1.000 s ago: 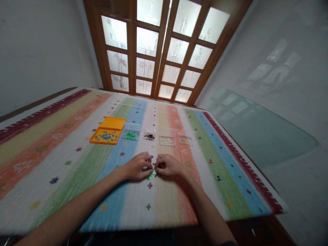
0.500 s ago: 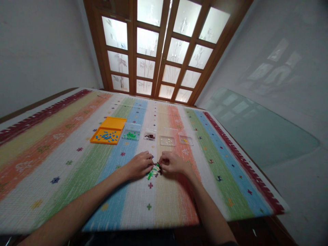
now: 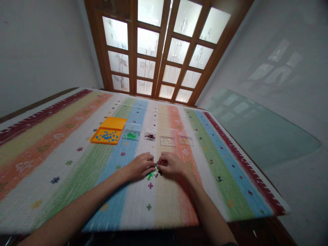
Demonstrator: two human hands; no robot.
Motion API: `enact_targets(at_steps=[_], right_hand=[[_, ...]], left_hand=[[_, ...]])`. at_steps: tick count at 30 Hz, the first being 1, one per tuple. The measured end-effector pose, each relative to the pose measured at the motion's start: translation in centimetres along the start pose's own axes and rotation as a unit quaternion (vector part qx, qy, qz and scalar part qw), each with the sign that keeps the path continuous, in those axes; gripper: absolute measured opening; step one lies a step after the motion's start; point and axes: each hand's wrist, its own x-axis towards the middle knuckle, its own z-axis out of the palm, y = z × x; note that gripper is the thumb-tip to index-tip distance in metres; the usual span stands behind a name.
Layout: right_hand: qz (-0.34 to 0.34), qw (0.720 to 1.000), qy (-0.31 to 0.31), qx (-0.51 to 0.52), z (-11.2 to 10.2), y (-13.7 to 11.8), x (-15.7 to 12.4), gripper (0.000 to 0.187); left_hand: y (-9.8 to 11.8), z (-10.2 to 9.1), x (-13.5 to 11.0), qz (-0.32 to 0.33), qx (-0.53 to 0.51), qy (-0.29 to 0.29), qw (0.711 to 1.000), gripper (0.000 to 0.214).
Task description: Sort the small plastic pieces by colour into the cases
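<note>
My left hand (image 3: 140,166) and my right hand (image 3: 171,164) rest close together on the striped table mat (image 3: 77,171), fingertips almost touching. Between them lies a small cluster of tiny pieces (image 3: 151,175), mostly green with a few dark ones. Both hands have their fingers curled and pinch at something small at the top of the cluster; what exactly each holds is too small to tell.
Behind the hands stands a row of containers: an orange tray with blue pieces (image 3: 106,135), a clear box with green pieces (image 3: 131,135), a small box with dark pieces (image 3: 150,136), and two clear boxes (image 3: 167,140) (image 3: 186,139). A glass sheet (image 3: 256,126) leans at the right.
Both hands have shifted slightly away from me and come a little closer together over the cluster. The small pieces beside them show more than a second ago.
</note>
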Motion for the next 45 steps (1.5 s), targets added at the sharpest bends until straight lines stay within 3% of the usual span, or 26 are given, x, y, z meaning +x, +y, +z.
enact_targets(at_steps=[16,24,28,32,35,40,45], right_hand=[[0.027,1.0,0.007,0.013,0.0,-0.5,-0.1,0.008],[0.024,1.0,0.001,0.019,-0.1,-0.5,0.0,0.009],[0.023,1.0,-0.01,0.013,-0.1,-0.5,0.0,0.01],[0.019,1.0,-0.016,0.012,-0.2,-0.5,0.0,0.009],[0.019,1.0,-0.015,0.013,-0.2,-0.6,0.1,0.01],[0.014,1.0,-0.011,0.015,0.0,-0.5,0.1,0.011],[0.002,1.0,-0.001,0.01,0.0,-0.4,0.1,0.012]], left_hand=[[-0.5,0.0,0.2,0.012,0.065,0.006,0.998,0.015],[-4.6,-1.5,-0.5,-0.077,0.08,0.118,0.987,0.013],[-6.9,-3.0,-1.1,-0.16,0.094,0.216,0.959,0.015],[-8.4,-4.1,-1.5,-0.224,0.117,0.274,0.928,0.013],[-9.2,-4.2,-1.6,-0.247,0.125,0.285,0.918,0.015],[-9.9,-3.9,-1.4,-0.256,0.106,0.259,0.925,0.025],[-9.8,-4.1,-1.5,-0.242,0.107,0.274,0.925,0.031]])
